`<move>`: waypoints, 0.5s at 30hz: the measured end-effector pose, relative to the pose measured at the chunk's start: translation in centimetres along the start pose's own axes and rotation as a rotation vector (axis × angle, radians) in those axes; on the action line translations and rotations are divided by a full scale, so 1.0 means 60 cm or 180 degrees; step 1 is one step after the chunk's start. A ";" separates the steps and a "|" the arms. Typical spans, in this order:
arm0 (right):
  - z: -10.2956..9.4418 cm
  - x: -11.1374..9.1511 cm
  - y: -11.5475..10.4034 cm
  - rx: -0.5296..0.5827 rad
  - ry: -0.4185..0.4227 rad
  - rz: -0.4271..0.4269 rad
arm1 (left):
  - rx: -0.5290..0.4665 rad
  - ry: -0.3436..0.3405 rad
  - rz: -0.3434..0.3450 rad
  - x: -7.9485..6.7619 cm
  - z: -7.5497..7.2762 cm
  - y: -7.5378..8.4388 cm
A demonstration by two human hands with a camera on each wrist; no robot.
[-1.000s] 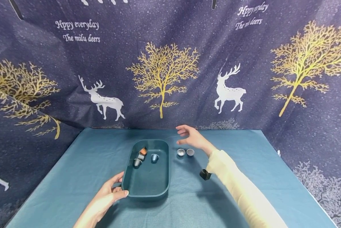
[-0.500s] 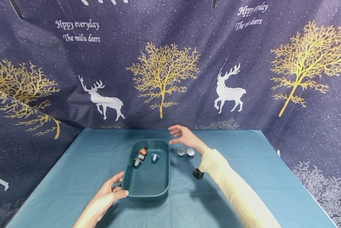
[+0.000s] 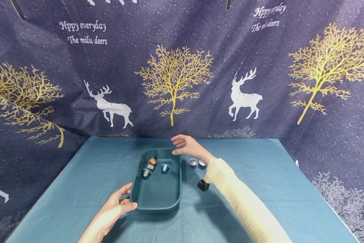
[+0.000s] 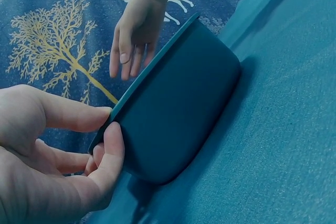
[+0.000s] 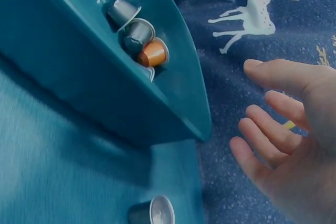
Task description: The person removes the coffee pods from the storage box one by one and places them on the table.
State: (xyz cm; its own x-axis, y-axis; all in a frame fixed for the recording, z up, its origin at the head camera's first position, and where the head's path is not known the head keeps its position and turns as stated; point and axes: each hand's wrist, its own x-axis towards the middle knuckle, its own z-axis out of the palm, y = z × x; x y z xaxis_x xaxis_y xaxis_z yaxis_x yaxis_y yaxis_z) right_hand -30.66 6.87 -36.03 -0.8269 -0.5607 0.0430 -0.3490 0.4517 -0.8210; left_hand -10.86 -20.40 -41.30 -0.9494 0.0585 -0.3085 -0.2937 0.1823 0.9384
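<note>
My left hand [image 3: 113, 206] pinches the near left rim of a deep teal plastic bin [image 3: 159, 204], with thumb and fingers on the rim in the left wrist view. Inside the bin lie several coffee capsules: an orange capsule [image 3: 153, 161], grey ones such as the lowest grey capsule [image 3: 146, 173], and a blue capsule [image 3: 165, 168] apart from them. My right hand [image 3: 186, 145] is over the bin's far right corner, fingers loosely spread, nothing held. Two more capsules stand on the table right of the bin: the left capsule [image 3: 193, 162] and the right capsule [image 3: 202, 164], partly hidden by my wrist.
A black device [image 3: 203, 185] sits at the right sleeve's cuff. Teal cloth [image 3: 78, 189] covers the table, and a dark patterned curtain [image 3: 115, 67] hangs right behind its far edge.
My right hand has moved left, from beyond the two loose capsules to the bin's far right corner. The left hand, the bin and the capsules in it stay put.
</note>
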 end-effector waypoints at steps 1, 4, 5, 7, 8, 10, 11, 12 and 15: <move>0.003 0.002 -0.002 -0.0005 -0.0010 -0.0004 | 0.0004 -0.0001 0.0005 0.000 0.000 0.000; 0.011 0.008 -0.007 -0.0004 -0.0041 -0.0034 | 0.0005 0.0001 0.0001 0.001 -0.002 -0.001; 0.014 0.011 -0.008 0.0006 -0.0058 -0.0043 | 0.0003 0.0002 -0.0002 0.001 -0.002 -0.001; 0.020 0.015 -0.011 0.0032 -0.0084 -0.0029 | -0.0007 0.0005 -0.0010 0.001 -0.002 -0.002; 0.023 0.017 -0.012 0.0050 -0.0095 -0.0011 | -0.0015 0.0005 -0.0016 0.001 -0.002 -0.002; 0.028 0.019 -0.014 0.0066 -0.0123 0.0052 | -0.0028 0.0004 -0.0025 0.001 -0.002 -0.002; 0.031 0.020 -0.015 0.0070 -0.0134 0.0088 | -0.0031 0.0004 -0.0021 0.001 -0.001 -0.002; 0.034 0.021 -0.015 0.0063 -0.0150 0.0114 | -0.0033 0.0002 -0.0014 0.001 -0.001 -0.002; 0.041 0.022 -0.016 0.0017 -0.0202 0.0162 | -0.0031 -0.0001 0.0011 0.000 0.000 -0.002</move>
State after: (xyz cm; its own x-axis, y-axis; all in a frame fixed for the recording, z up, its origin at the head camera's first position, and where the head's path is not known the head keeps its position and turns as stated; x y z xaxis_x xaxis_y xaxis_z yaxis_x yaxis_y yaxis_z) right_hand -30.31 3.97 -36.59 -0.8139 -0.5800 -0.0348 -0.3048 0.4771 -0.8243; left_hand -10.82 -20.42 -41.40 -0.9504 0.0594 -0.3053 -0.2915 0.1726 0.9409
